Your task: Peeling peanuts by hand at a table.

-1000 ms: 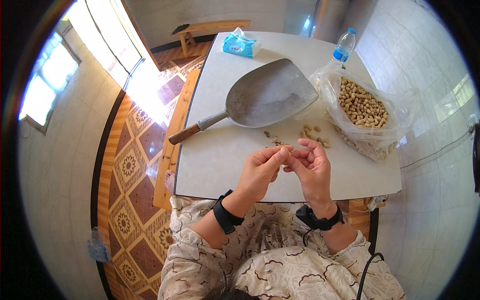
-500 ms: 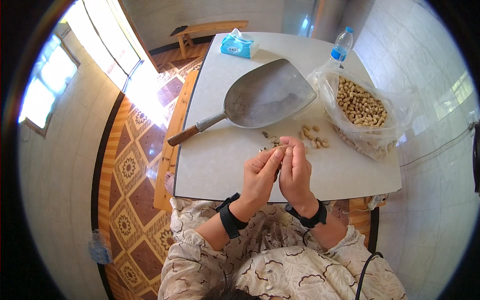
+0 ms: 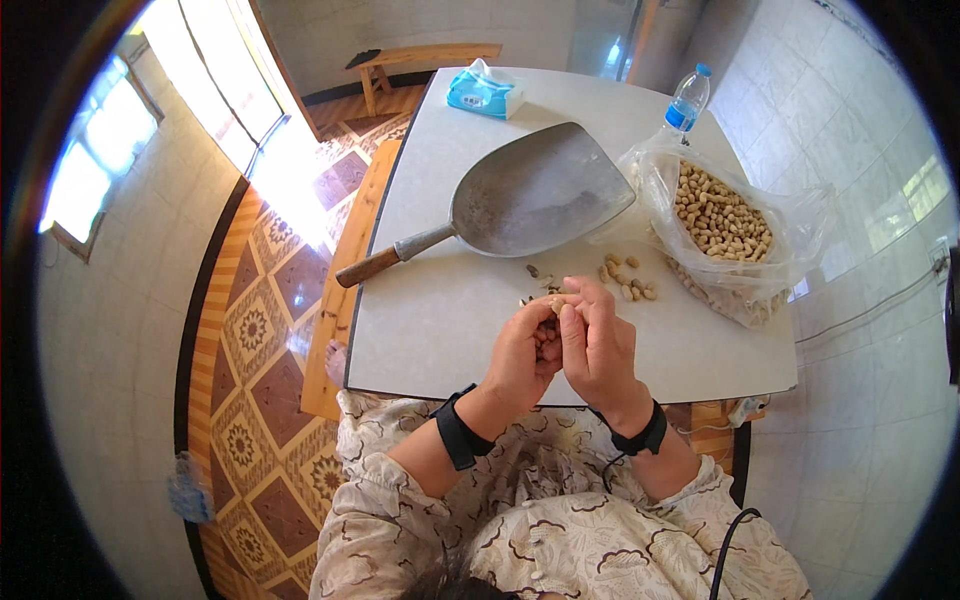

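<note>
Over the near edge of the table my left hand (image 3: 515,358) is cupped, with several reddish peanut kernels (image 3: 547,337) in its palm. My right hand (image 3: 603,350) meets it at the fingertips and pinches a pale peanut (image 3: 558,304) between thumb and fingers; whether its shell is whole or split cannot be made out. Just beyond the hands lie several loose unshelled peanuts (image 3: 628,284). Small dark bits and shell pieces (image 3: 540,279) lie left of these, partly hidden by my fingers. A clear plastic bag (image 3: 797,235) full of unshelled peanuts (image 3: 722,212) stands at the right.
A large metal scoop (image 3: 540,195) with a wooden handle lies across the table (image 3: 430,335). Farther back are a blue tissue pack (image 3: 483,92) and a water bottle (image 3: 688,100). A wooden bench (image 3: 322,365) runs along the table's left side.
My hands have parted slightly, and the left one has opened into a cup, uncovering the kernels in its palm. The right hand has shifted a little to the right.
</note>
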`<state>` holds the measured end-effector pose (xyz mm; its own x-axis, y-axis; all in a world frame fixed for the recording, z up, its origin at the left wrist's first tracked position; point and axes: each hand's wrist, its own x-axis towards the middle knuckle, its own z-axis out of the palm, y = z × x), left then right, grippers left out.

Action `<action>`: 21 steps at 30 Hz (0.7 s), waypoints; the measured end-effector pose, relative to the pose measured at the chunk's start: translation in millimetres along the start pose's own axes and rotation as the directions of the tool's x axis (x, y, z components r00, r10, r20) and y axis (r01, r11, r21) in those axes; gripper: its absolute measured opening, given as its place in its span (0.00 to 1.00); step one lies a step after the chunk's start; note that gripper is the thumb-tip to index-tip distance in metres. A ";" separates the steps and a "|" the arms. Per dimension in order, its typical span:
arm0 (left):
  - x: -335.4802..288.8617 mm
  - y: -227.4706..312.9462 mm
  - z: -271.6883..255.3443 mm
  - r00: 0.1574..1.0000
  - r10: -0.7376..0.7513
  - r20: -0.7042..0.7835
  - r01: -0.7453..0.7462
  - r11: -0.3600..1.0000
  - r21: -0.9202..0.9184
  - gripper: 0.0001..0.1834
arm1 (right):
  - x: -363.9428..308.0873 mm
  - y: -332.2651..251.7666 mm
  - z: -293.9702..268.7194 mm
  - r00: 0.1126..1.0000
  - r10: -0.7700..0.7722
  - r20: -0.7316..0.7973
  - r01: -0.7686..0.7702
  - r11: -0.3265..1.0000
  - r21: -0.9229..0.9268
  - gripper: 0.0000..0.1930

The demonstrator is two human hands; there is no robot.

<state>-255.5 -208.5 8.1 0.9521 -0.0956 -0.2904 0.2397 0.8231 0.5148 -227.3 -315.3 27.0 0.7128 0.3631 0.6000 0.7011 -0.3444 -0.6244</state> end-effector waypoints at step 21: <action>9.1 16.8 -14.2 0.992 -0.027 -0.125 0.009 0.991 -0.136 0.15 | -4.2 94.6 -53.4 0.920 0.386 0.059 -0.352 0.885 -0.307 0.14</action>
<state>-245.5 -187.6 2.7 0.9141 -0.0466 -0.4028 0.2207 0.8905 0.3978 -163.0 -395.7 -7.9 0.9258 0.2526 0.2812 0.3757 -0.6977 -0.6100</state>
